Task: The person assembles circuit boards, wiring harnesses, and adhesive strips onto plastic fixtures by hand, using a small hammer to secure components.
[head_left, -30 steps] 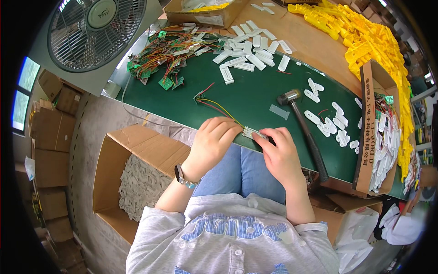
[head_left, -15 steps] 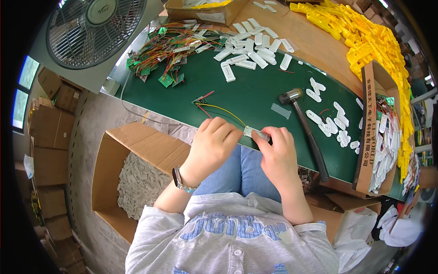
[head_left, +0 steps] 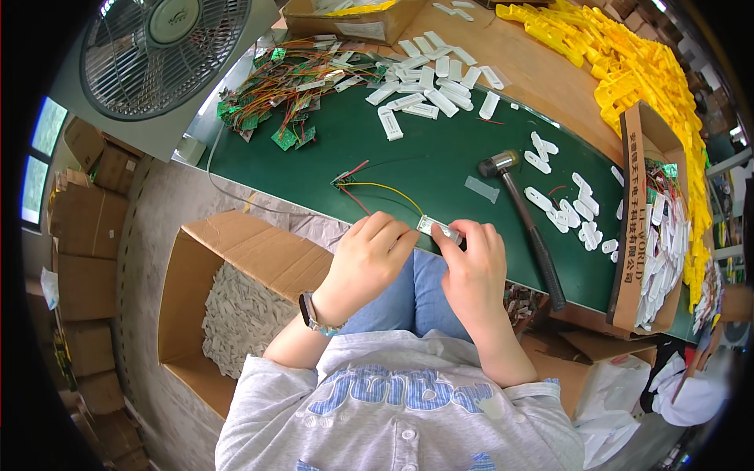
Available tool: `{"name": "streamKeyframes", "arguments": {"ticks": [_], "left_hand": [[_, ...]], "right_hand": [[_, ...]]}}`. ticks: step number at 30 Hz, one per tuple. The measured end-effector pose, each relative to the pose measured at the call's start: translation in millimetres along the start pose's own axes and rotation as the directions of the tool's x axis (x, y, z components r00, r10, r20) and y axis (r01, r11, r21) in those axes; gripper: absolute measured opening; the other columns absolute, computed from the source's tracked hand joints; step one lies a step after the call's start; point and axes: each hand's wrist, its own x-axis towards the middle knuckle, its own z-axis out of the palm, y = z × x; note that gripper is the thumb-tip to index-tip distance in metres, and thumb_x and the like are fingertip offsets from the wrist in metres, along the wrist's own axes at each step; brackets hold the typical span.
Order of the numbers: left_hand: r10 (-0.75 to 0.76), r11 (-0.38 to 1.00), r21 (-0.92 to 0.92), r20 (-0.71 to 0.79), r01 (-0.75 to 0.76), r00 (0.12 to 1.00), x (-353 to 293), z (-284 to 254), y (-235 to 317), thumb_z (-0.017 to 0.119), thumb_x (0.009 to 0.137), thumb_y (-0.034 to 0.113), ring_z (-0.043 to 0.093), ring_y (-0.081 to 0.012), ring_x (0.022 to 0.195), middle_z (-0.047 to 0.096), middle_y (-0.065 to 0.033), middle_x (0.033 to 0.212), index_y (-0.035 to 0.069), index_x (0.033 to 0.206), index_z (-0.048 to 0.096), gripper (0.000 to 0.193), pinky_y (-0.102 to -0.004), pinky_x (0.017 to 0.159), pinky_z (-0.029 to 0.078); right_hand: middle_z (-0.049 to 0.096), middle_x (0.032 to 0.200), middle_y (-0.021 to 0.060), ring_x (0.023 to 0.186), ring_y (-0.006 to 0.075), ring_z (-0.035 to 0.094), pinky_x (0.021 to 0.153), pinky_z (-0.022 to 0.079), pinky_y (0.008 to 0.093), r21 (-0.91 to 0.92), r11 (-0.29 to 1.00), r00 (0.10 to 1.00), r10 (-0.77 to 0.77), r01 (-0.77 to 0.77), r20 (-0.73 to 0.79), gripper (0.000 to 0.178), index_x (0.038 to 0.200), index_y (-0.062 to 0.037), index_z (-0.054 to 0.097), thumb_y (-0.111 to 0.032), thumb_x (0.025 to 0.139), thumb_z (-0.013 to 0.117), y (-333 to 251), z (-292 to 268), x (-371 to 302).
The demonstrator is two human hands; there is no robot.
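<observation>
My right hand grips a small white plastic casing at the table's near edge, thumb on top. My left hand is closed at the casing's left end, its fingertips pinched together; what lies between them is hidden. A yellow wire curves from a small green circuit board to the casing. From the same board a red wire runs toward my left fingers and disappears behind them. To the right of the casing lies a black-handled hammer, next to a clear strip.
Wired circuit boards and white casings are heaped at the back. Small white parts lie at right, beside a filled cardboard box and yellow plastic pieces. A fan stands far left; an open carton is below.
My hands stay at the casing with only slight shifts of the fingers. The left hand has moved slightly down, and the casing is turned a little.
</observation>
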Motion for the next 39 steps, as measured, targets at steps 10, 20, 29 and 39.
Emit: {"name": "streamKeyframes", "arguments": {"ticks": [10, 20, 29, 39], "left_hand": [[0.039, 0.999, -0.016, 0.042, -0.038, 0.998, 1, -3, -5, 0.067, 0.068, 0.007, 0.061, -0.0218, 0.081, 0.064, -0.0039, 0.089, 0.004, 0.089, 0.069, 0.022, -0.0354, 0.067, 0.053], [-0.088, 0.963, -0.236, 0.189, 0.132, 0.978, 13, -3, -14, 0.074, 0.074, 0.007, 0.06, -0.0275, 0.083, 0.063, -0.0064, 0.09, 0.004, 0.094, 0.065, 0.022, -0.0384, 0.073, 0.052], [-0.026, 0.934, -0.347, 0.181, 0.089, 0.983, 17, -3, -22, 0.076, 0.072, 0.006, 0.062, -0.0294, 0.095, 0.066, -0.0103, 0.105, 0.001, 0.108, 0.067, 0.038, -0.0387, 0.081, 0.053], [-0.005, 0.909, -0.4, 0.263, 0.114, 0.965, 29, -5, -26, 0.076, 0.07, 0.002, 0.059, -0.0287, 0.097, 0.065, -0.01, 0.106, 0.0, 0.11, 0.069, 0.041, -0.0381, 0.081, 0.052]], "right_hand": [[0.057, 0.1, 0.0076, 0.086, 0.025, 0.054, 0.073, 0.045, 0.038, 0.051, 0.999, 1.0, -0.002, 0.002, -0.001, 0.038, 0.105, -0.0075, 0.073, 0.002, 0.069, 0.066, 5, 1, -1], [0.06, 0.096, 0.0044, 0.084, 0.0225, 0.056, 0.073, 0.046, 0.036, 0.102, 0.994, 0.999, -0.051, 0.051, 0.003, 0.034, 0.102, -0.0092, 0.075, 0.002, 0.072, 0.065, 15, -4, 3], [0.061, 0.097, 0.0038, 0.082, 0.0216, 0.056, 0.072, 0.046, 0.0355, 0.127, 0.99, 0.998, -0.061, 0.064, -0.022, 0.03, 0.101, -0.0095, 0.075, -0.002, 0.074, 0.065, 17, -3, 2], [0.061, 0.097, 0.0037, 0.083, 0.0212, 0.056, 0.072, 0.045, 0.0355, 0.127, 0.99, 0.998, -0.065, 0.067, -0.018, 0.028, 0.101, -0.0089, 0.074, -0.003, 0.076, 0.065, 18, -2, 2]]}}
